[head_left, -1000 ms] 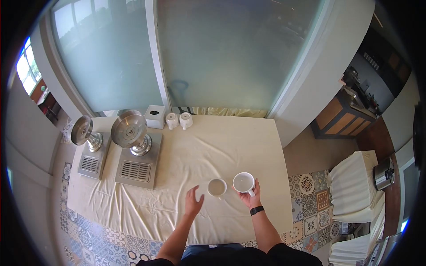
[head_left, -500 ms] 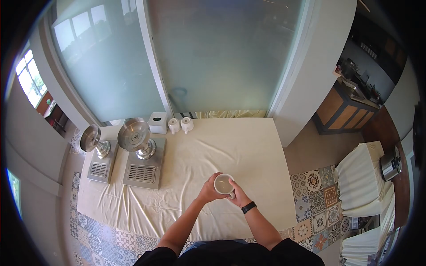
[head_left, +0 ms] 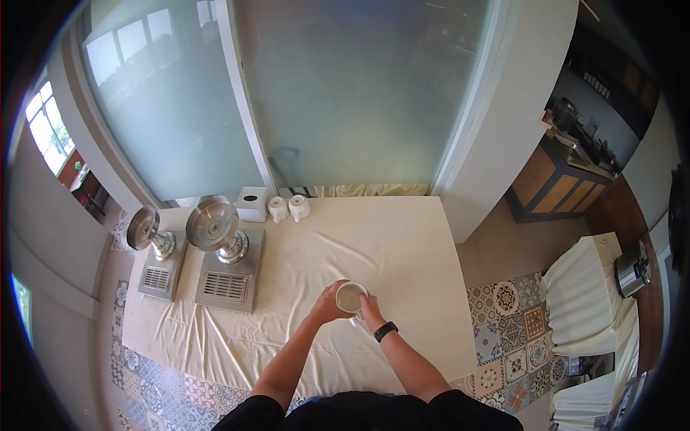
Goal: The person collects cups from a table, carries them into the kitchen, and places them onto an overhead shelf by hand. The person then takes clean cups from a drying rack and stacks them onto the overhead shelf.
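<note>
White mug (head_left: pixel 351 297), one rim visible, lies between the two hands, mouth upward, handle toward the wearer. Left hand (head_left: pixel 330 304) and right hand (head_left: pixel 371 312) are both closed around it from opposite sides, neither clearly nearer. Whether its base touches the worktop (head_left: pixel 402 244), or another mug nests beneath, cannot be told. Beyond the mug and to its left: two small white cups (head_left: pixel 299 208), apparently inverted, and one tissue box (head_left: pixel 251 208). Farther left of the mug: two steel dispenser stands (head_left: pixel 232 248).

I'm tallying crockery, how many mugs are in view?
3 visible: the held mug between left hand and right hand, two mugs beside the white box. Another may be hidden beneath the first.
</note>
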